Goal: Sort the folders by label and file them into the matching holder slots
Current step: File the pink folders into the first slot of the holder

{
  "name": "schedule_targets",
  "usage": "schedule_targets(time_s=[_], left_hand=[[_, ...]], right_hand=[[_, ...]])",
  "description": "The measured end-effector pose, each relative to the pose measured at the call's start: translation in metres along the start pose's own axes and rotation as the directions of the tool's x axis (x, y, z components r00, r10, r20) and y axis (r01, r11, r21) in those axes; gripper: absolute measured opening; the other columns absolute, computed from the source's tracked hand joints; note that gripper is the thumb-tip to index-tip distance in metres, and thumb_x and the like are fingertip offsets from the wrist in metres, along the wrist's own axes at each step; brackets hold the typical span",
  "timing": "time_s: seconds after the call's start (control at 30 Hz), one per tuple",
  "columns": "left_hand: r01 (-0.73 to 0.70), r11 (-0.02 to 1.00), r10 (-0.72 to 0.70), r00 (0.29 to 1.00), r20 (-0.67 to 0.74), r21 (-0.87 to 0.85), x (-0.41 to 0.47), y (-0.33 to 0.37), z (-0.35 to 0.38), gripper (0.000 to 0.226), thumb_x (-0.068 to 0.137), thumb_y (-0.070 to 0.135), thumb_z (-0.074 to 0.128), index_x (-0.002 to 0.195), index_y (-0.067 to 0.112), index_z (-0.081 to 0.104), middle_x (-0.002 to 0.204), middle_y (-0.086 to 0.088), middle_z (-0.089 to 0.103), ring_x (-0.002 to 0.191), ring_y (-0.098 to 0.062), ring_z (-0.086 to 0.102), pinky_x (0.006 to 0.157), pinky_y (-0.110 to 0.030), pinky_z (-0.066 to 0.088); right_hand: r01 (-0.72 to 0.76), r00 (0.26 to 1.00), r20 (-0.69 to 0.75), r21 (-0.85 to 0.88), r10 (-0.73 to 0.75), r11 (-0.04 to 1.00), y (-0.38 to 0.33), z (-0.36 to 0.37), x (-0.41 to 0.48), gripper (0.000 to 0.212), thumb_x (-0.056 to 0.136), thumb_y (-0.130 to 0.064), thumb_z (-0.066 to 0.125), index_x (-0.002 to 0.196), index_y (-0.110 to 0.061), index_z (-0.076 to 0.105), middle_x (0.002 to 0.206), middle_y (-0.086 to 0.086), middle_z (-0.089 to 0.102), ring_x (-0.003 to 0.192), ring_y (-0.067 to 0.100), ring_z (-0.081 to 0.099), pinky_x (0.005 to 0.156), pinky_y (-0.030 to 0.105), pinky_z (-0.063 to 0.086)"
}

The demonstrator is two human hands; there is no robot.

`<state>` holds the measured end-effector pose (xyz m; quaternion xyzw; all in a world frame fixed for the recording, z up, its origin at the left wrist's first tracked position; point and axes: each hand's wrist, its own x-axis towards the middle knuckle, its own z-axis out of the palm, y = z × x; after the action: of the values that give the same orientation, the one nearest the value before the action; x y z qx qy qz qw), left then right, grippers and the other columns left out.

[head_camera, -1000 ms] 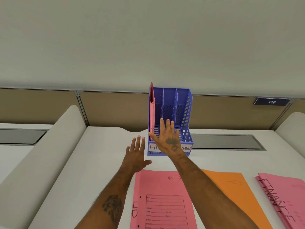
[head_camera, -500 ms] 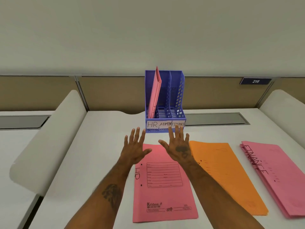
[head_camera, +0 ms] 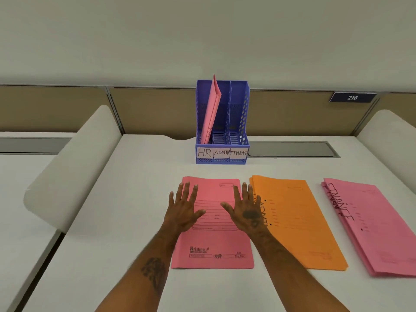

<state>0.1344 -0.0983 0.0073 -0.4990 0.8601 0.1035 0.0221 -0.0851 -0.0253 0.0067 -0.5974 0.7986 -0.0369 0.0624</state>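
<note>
Counts around the purple holder (head_camera: 221,140)

One holder with three labelled slots; one pink folder (head_camera: 211,109) stands in its leftmost slot. In front of the holder lie three folder groups: one pink HR folder (head_camera: 216,242), one orange stack (head_camera: 295,221), one pink FINANCE stack (head_camera: 373,228)

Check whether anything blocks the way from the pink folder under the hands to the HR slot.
Nothing visible does. The desk between the pink folder and the holder is bare. The HR slot already holds one pink folder, leaning right, with room left beside it. Both the left hand and right hand are open.
</note>
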Motion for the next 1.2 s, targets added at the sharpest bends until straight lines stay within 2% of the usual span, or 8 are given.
schedule_targets(time_s=[0.23, 0.4, 0.53, 0.7, 0.83, 0.93, 1.07, 1.2], left_hand=[[0.050, 0.999, -0.050, 0.999, 0.018, -0.015, -0.020, 0.009, 0.020, 0.094, 0.090, 0.075, 0.023, 0.147, 0.023, -0.031, 0.160, -0.007, -0.030, 0.148, -0.028, -0.028, 0.120, -0.055, -0.010], [0.101, 0.992, -0.096, 0.993, 0.069, -0.080, -0.024, 0.011, 0.033, 0.095, 0.092, 0.072, 0.030, 0.154, 0.019, -0.020, 0.163, -0.008, -0.024, 0.150, -0.028, -0.023, 0.121, -0.052, -0.006], [0.240, 0.933, -0.220, 0.970, 0.102, -0.268, -0.023, 0.016, 0.043, 0.102, 0.092, 0.063, 0.050, 0.156, 0.012, -0.012, 0.166, -0.011, -0.012, 0.153, -0.031, -0.011, 0.123, -0.048, 0.005], [0.408, 0.810, -0.381, 0.912, 0.152, -0.421, -0.024, 0.017, 0.052, 0.103, 0.089, 0.058, 0.059, 0.157, 0.006, 0.000, 0.165, -0.014, 0.002, 0.152, -0.034, 0.005, 0.120, -0.052, 0.022], [0.473, 0.772, -0.453, 0.878, 0.154, -0.425, -0.021, 0.020, 0.052, 0.088, 0.087, 0.050, 0.064, 0.149, 0.006, 0.021, 0.149, -0.012, 0.031, 0.137, -0.032, 0.030, 0.106, -0.049, 0.042], [0.515, 0.739, -0.484, 0.855, 0.189, -0.434, -0.014, 0.022, 0.046, 0.079, 0.087, 0.046, 0.065, 0.145, 0.007, 0.029, 0.142, -0.012, 0.038, 0.131, -0.032, 0.036, 0.102, -0.046, 0.043], [0.527, 0.679, -0.489, 0.844, 0.221, -0.512, -0.007, 0.014, 0.037, 0.059, 0.089, 0.041, 0.065, 0.136, 0.011, 0.046, 0.134, -0.012, 0.052, 0.125, -0.033, 0.049, 0.104, -0.045, 0.045], [0.483, 0.497, -0.478, 0.846, 0.237, -0.721, -0.012, 0.009, 0.034, 0.037, 0.093, 0.025, 0.065, 0.126, 0.011, 0.057, 0.124, -0.009, 0.068, 0.103, -0.029, 0.069, 0.090, -0.042, 0.058]], right_hand=[[0.037, 0.997, 0.064, 0.037, -0.039, 0.999, 0.011, 0.021, -0.021, 0.093, 0.082, -0.079, 0.005, 0.155, -0.021, -0.002, 0.162, 0.013, -0.009, 0.149, 0.031, -0.011, 0.117, 0.054, 0.001], [0.027, 0.988, 0.148, 0.067, -0.037, 0.997, 0.015, 0.036, -0.029, 0.092, 0.083, -0.079, 0.008, 0.155, -0.021, 0.000, 0.162, 0.013, -0.005, 0.149, 0.032, -0.002, 0.116, 0.052, 0.018], [-0.026, 0.974, 0.228, 0.097, 0.003, 0.995, 0.017, 0.046, -0.032, 0.085, 0.089, -0.074, 0.018, 0.154, -0.020, 0.010, 0.162, 0.012, 0.004, 0.147, 0.032, 0.015, 0.108, 0.050, 0.037], [-0.161, 0.968, 0.217, 0.169, 0.123, 0.972, 0.015, 0.045, -0.026, 0.080, 0.093, -0.069, 0.023, 0.152, -0.016, 0.018, 0.158, 0.016, 0.019, 0.142, 0.035, 0.025, 0.106, 0.048, 0.038], [-0.332, 0.941, 0.187, 0.340, 0.283, 0.880, 0.003, 0.045, -0.021, 0.079, 0.094, -0.064, 0.034, 0.150, -0.011, 0.022, 0.149, 0.016, 0.035, 0.136, 0.033, 0.033, 0.100, 0.045, 0.043], [-0.397, 0.918, 0.180, 0.410, 0.354, 0.821, -0.004, 0.049, -0.021, 0.076, 0.094, -0.061, 0.039, 0.147, -0.009, 0.026, 0.147, 0.014, 0.041, 0.134, 0.033, 0.035, 0.096, 0.045, 0.046], [-0.444, 0.895, 0.200, 0.467, 0.398, 0.765, -0.005, 0.053, -0.017, 0.072, 0.094, -0.059, 0.041, 0.146, -0.011, 0.029, 0.142, 0.012, 0.048, 0.131, 0.034, 0.039, 0.091, 0.044, 0.049], [-0.468, 0.881, 0.221, 0.533, 0.418, 0.705, 0.000, 0.051, -0.013, 0.069, 0.095, -0.057, 0.042, 0.146, -0.012, 0.030, 0.138, 0.014, 0.052, 0.126, 0.036, 0.048, 0.089, 0.045, 0.054]])
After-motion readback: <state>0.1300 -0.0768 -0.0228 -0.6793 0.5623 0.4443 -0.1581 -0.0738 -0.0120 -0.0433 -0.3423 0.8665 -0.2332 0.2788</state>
